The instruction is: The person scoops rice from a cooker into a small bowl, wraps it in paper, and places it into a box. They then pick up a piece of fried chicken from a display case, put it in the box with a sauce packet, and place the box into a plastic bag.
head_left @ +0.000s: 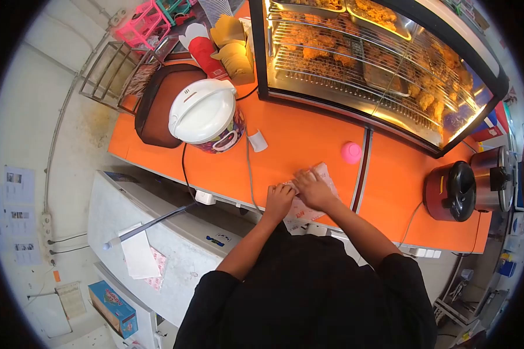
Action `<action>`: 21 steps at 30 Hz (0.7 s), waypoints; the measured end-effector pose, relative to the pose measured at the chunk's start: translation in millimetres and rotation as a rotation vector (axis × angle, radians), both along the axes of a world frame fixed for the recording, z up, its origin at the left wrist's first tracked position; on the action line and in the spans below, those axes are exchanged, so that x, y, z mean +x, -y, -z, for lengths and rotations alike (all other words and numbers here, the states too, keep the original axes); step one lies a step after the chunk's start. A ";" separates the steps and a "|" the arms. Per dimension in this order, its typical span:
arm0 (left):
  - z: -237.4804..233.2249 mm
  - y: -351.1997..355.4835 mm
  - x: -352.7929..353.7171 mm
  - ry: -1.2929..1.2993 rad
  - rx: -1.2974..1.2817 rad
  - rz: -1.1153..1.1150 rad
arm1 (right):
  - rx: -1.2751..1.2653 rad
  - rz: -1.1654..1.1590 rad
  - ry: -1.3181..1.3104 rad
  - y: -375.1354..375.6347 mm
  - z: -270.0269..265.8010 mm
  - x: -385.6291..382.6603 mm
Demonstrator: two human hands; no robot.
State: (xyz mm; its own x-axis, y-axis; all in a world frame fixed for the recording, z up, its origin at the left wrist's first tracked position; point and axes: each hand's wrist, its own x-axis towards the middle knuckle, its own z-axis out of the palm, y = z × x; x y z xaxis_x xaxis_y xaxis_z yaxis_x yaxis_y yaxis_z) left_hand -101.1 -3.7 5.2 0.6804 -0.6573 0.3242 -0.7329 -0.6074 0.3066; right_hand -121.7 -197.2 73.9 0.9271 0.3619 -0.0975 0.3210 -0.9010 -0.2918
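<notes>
A sheet of white food wrapping paper (327, 179) with red print lies near the front edge of the orange counter (300, 131). My left hand (280, 199) grips its left side with curled fingers. Beside it, my right hand (312, 189) bends its fingers over the middle of the sheet and pinches it. Whether anything lies under or inside the paper is hidden by my hands. A pink cup-shaped piece (351, 152) stands on the counter beyond my right hand, and a small white packet (257, 141) lies further left.
A lit glass display warmer (355, 70) with fried chicken occupies the back. A white-lidded rice cooker (206, 113) stands left, another dark red cooker (449, 191) right. Cardboard food boxes (234, 52) sit behind. A white chest freezer (174, 256) is below the counter at left.
</notes>
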 end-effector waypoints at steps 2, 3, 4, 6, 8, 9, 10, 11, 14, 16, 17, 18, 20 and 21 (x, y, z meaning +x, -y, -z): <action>-0.5 -5.1 -7.5 0.007 -0.050 -0.035 | -0.075 -0.081 0.022 -8.7 38.2 -21.6; -3.5 -6.5 -7.7 0.010 -0.102 -0.075 | -0.074 -0.081 0.026 -8.8 41.4 -31.0; -5.9 -7.6 -6.7 0.012 -0.102 -0.076 | -0.044 -0.061 0.052 -7.2 44.7 -39.8; -10.7 -10.1 -7.3 -0.069 -0.106 -0.346 | 0.001 -0.026 0.026 -3.9 47.9 -50.4; 10.8 -26.1 -1.1 -0.063 -0.104 -0.332 | 0.024 -0.017 -0.003 -1.4 48.9 -57.0; 20.8 -33.6 4.1 -0.052 -0.102 -0.317 | 0.048 -0.007 -0.026 -0.2 48.4 -58.5; 30.5 -39.3 6.8 -0.049 -0.103 -0.315 | 0.047 -0.005 -0.023 0.4 48.1 -60.1; 33.3 -43.5 8.7 -0.079 -0.091 -0.309 | 0.009 -0.004 -0.023 0.6 48.6 -62.2; 40.1 -44.8 7.6 -0.170 -0.154 -0.339 | -0.017 0.009 -0.019 -1.2 51.5 -69.4; 39.7 -41.1 5.0 -0.230 -0.233 -0.377 | -0.008 0.017 -0.014 -1.8 52.9 -73.1; 40.1 -38.6 1.6 -0.350 -0.285 -0.460 | -0.014 0.024 -0.012 -2.8 53.0 -74.9; 38.5 -35.6 -1.0 -0.470 -0.337 -0.542 | -0.019 0.031 -0.008 -3.2 53.2 -75.4; 51.2 -29.4 -2.5 -0.560 -0.516 -0.593 | 0.001 0.050 -0.019 -3.7 53.8 -75.6; 58.2 -28.2 -3.0 -0.649 -0.696 -0.645 | 0.023 0.066 -0.031 -3.9 53.9 -76.5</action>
